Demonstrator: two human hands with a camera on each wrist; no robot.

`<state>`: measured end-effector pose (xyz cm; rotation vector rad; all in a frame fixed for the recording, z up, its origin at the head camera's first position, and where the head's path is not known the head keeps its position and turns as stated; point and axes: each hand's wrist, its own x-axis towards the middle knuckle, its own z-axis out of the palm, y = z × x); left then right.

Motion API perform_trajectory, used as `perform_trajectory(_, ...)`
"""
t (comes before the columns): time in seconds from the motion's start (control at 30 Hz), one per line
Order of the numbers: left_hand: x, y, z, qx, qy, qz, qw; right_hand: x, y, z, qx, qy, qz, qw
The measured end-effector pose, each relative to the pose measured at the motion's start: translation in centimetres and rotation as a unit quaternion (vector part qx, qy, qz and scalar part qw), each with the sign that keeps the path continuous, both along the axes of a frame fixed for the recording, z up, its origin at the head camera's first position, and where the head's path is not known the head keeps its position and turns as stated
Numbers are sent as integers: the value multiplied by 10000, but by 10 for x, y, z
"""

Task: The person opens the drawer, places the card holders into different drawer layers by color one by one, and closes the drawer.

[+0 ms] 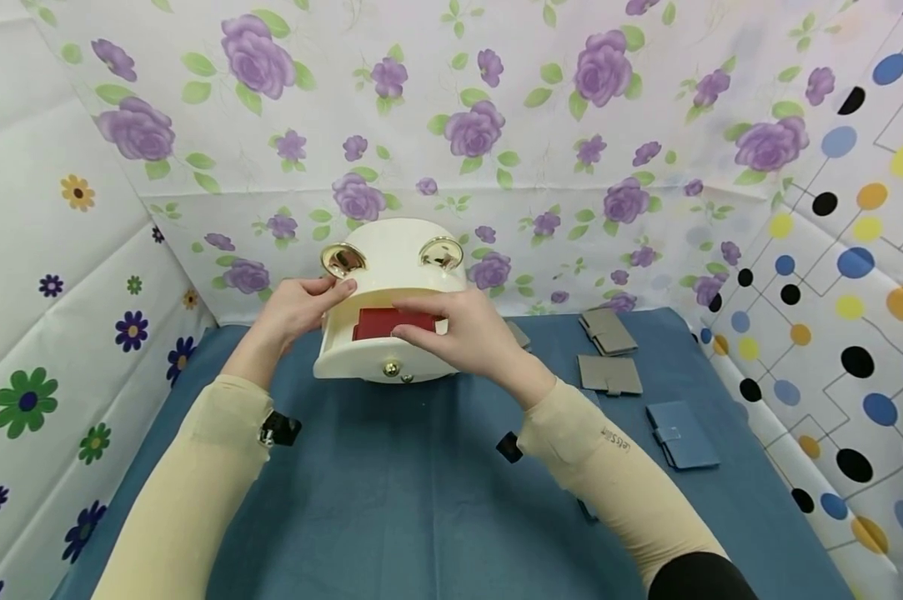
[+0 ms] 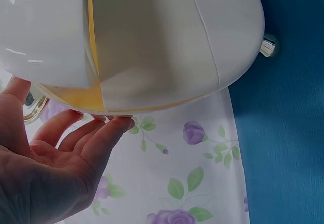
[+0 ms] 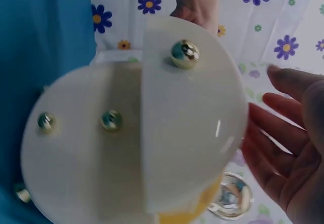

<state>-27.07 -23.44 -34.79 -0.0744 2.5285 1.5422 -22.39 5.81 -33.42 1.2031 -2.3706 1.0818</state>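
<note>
The flat red rectangular item (image 1: 379, 322) lies in the open drawer (image 1: 349, 364) of the glossy cream rounded box (image 1: 394, 250), long axis running left to right, right end beneath your nearer right hand (image 1: 469, 329), fingers loosely extended, while your left hand (image 1: 298, 307) rests relaxed fingers against the box's side.

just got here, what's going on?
A person's left hand touches the side of a white box whose upper drawer is pulled out. Their right hand is at a red case inside it, not visibly gripping it. Grey cases and a blue case lie on the table, to the right.
</note>
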Motion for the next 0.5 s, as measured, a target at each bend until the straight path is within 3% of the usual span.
perform_trajectory(0.17,0,-1,1,4,1,43,10000,5,-6,-17,-1148,-469,97,9922)
perform_trajectory(0.3,0,-1,1,57,8,37,10000,9,-10,-27,-1782,-801,-86,9807)
perform_trajectory(0.5,0,0,1,36,8,-20,10000,11,-12,-37,-2617,-663,-390,9621)
